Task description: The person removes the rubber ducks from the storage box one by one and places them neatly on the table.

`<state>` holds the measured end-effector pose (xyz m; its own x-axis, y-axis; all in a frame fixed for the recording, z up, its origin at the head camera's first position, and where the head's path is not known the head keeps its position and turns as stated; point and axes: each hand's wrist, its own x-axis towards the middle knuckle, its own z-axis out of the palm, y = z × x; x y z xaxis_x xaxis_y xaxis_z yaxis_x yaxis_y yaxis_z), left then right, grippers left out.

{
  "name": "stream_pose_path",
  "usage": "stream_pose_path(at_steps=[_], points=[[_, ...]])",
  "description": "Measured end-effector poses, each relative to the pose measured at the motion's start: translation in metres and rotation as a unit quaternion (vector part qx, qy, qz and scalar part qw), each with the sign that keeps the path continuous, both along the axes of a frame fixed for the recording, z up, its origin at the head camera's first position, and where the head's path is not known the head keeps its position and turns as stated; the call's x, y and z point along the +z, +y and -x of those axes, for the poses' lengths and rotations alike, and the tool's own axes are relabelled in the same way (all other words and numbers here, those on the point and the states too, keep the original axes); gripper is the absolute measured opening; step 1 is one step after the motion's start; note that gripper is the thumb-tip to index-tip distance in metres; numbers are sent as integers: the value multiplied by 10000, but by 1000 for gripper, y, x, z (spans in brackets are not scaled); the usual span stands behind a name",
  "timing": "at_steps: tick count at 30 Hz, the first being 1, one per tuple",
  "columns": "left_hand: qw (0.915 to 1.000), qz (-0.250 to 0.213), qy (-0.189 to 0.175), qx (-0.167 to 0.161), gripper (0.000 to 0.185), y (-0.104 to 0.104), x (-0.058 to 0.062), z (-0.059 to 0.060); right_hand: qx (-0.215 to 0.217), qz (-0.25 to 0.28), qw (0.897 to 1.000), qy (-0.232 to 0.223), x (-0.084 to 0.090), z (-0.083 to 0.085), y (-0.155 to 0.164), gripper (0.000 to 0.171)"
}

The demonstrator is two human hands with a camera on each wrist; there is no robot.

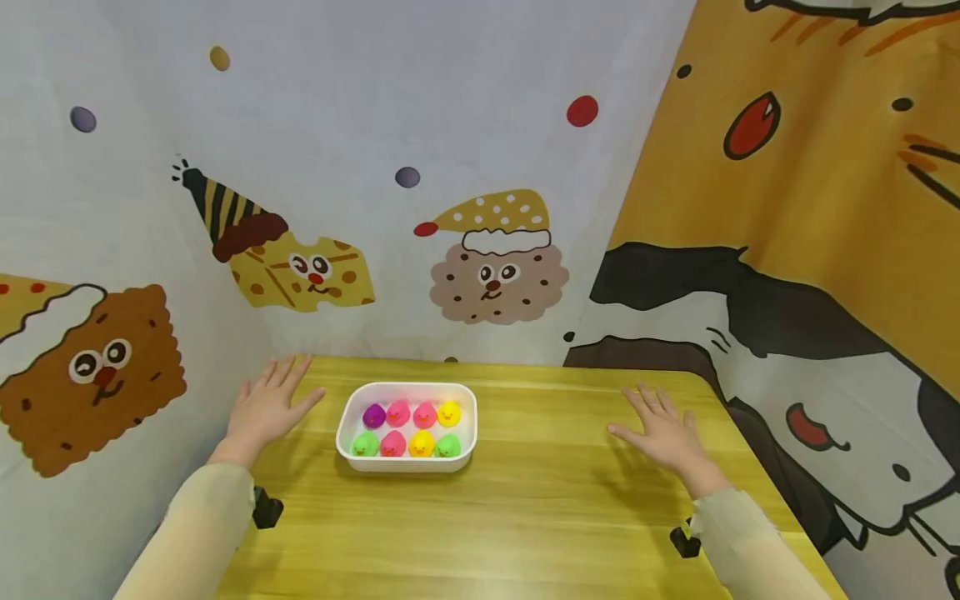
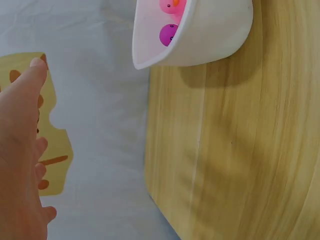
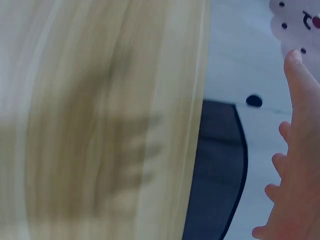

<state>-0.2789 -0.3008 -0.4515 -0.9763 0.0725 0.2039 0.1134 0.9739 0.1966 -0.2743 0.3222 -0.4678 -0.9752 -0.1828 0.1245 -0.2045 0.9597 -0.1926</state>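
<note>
A white plastic tray (image 1: 405,466) stands on the wooden table, left of the middle. Inside it sit several small toy ducks in two rows: a purple duck (image 1: 374,416), pink ones, a yellow duck (image 1: 422,443) and green ones such as the green duck (image 1: 365,444). To the tray's left my left hand (image 1: 266,408) hovers, fingers spread, holding nothing. Far to its right my right hand (image 1: 663,429) is also raised over the table with straight fingers and nothing in it. In the left wrist view the purple duck (image 2: 168,35) shows behind the tray's wall (image 2: 220,35).
The wooden table (image 1: 525,517) has rounded far corners. A cloth printed with cartoon figures (image 1: 480,100) hangs close behind it and along both sides. Each wrist carries a small black device, such as the black device (image 1: 266,508) at the left. Hand shadows fall on the tabletop.
</note>
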Motion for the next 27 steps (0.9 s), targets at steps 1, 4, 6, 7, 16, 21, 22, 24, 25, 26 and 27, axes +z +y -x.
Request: stream_pose_path(at_steps=[1, 4, 6, 7, 16, 21, 22, 24, 25, 26, 27], points=[[10000, 1, 3, -3, 75, 1, 1, 0, 50, 30, 10000, -4, 1, 1, -4, 81], [9999, -88, 28, -66, 76, 6, 3, -1, 239, 116, 9996, 53, 6, 6, -17, 81], [9998, -161, 15, -146, 77, 9, 2, -1, 403, 204, 9989, 121, 10, 10, -27, 80], [9996, -194, -8, -198, 77, 11, 2, -1, 505, 269, 9983, 142, 11, 11, -33, 79], [9959, -698, -365, -455, 79, 24, -14, -2, 1400, 940, 9856, -151, 17, 24, -94, 73], [9913, -995, -732, -458, 87, 33, -24, -1, 1600, 1627, 9714, -657, 19, 32, -127, 70], [9901, -1071, -785, -448, 88, 35, -25, -2, 1593, 1719, 9693, -740, 19, 34, -134, 70], [9884, -1195, -793, -501, 87, 38, -28, -4, 1620, 1878, 9647, -880, 18, 37, -146, 67], [9874, -1263, -780, -545, 86, 40, -30, -5, 1635, 1923, 9631, -929, 17, 39, -151, 65], [9863, -1342, -755, -587, 85, 41, -31, -6, 1622, 1988, 9614, -998, 16, 41, -157, 62], [9848, -1438, -747, -628, 84, 42, -33, -7, 1651, 2082, 9580, -1079, 15, 43, -161, 60]])
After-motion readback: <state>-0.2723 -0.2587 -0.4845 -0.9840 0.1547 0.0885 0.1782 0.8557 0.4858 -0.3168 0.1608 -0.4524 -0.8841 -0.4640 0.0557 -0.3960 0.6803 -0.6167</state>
